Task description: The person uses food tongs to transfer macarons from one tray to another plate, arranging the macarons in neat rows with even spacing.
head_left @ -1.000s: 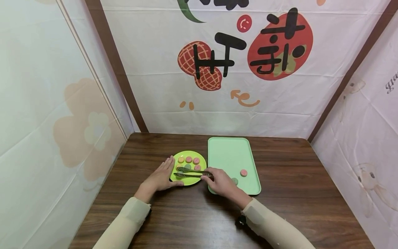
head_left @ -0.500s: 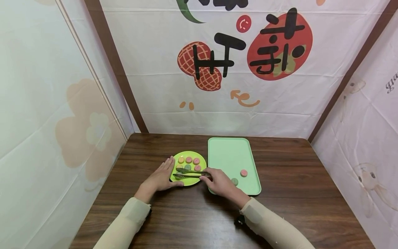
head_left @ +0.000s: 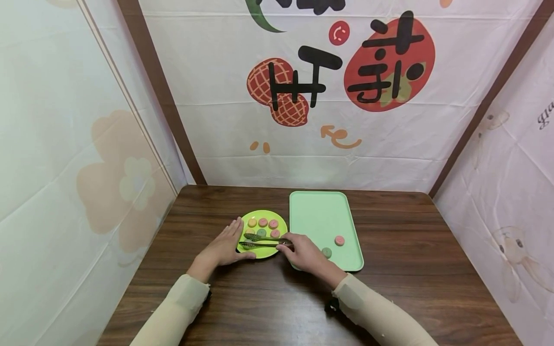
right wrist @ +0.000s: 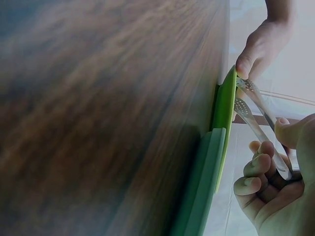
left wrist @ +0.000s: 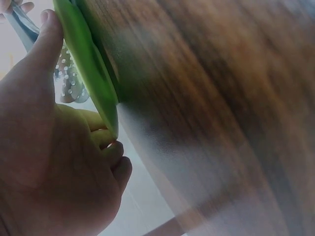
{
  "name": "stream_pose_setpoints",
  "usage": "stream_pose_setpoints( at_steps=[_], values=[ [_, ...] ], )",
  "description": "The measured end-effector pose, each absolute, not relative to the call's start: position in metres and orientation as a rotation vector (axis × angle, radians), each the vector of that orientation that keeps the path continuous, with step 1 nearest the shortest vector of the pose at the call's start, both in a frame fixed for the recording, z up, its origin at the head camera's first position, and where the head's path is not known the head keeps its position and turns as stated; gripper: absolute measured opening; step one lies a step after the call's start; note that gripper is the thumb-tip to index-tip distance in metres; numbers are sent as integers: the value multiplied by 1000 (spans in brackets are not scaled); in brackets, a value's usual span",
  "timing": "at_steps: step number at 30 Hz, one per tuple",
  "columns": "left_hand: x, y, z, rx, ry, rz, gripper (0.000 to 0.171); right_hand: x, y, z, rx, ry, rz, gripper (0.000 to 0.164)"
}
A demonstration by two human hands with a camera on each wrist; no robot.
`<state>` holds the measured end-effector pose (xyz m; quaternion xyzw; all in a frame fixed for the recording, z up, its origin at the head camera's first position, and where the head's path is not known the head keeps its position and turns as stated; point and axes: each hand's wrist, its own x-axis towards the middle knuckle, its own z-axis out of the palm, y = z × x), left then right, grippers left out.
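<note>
My left hand (head_left: pixel 225 244) lies along the left side of a lime-green plate (head_left: pixel 268 253), its fingers straight and the thumb spread along the front rim. Several small round macaron-like pieces, yellow, pink and green, sit on the plate, among them a pink piece (head_left: pixel 273 224). In my right hand (head_left: pixel 308 253) I hold metal tongs (head_left: pixel 264 245), which reach leftward over the front of the plate. Their perforated tips stand apart near its left side, partly covering the pieces beneath. In the right wrist view the tongs (right wrist: pixel 256 123) are gripped near their joined end.
To the plate's right lies a light green tray (head_left: pixel 320 206), bearing a pink piece (head_left: pixel 339 240) and a green piece (head_left: pixel 326 252). Both stand on a dark wooden table (head_left: pixel 268 307). Printed cloth walls (head_left: pixel 242 168) enclose the back and sides.
The tongs and my right hand have shifted slightly leftward over the plate. My left hand, the plate and the tray's pieces have stayed in place.
</note>
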<state>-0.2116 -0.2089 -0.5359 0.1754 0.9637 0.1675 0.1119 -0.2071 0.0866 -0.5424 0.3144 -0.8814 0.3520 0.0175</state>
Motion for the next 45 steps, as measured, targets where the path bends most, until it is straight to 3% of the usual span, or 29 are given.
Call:
stream_pose_setpoints(
  at_steps=[13, 20, 34, 45],
  values=[
    [-213, -208, -536, 515, 2828, 496, 126, -206, 92, -538, 960, -2732, 1122, 12],
    [-212, -209, -539, 514, 2825, 483, 126, -202, 101, -535, 957, -2704, 1205, 21],
    [-211, -209, -538, 494, 2816, 499, 125, -192, 129, -526, 865, -2677, 1224, 12],
    [-210, -207, -538, 505, 2828, 502, 124, -188, 149, -523, 794, -2653, 1236, 18]
  ],
)
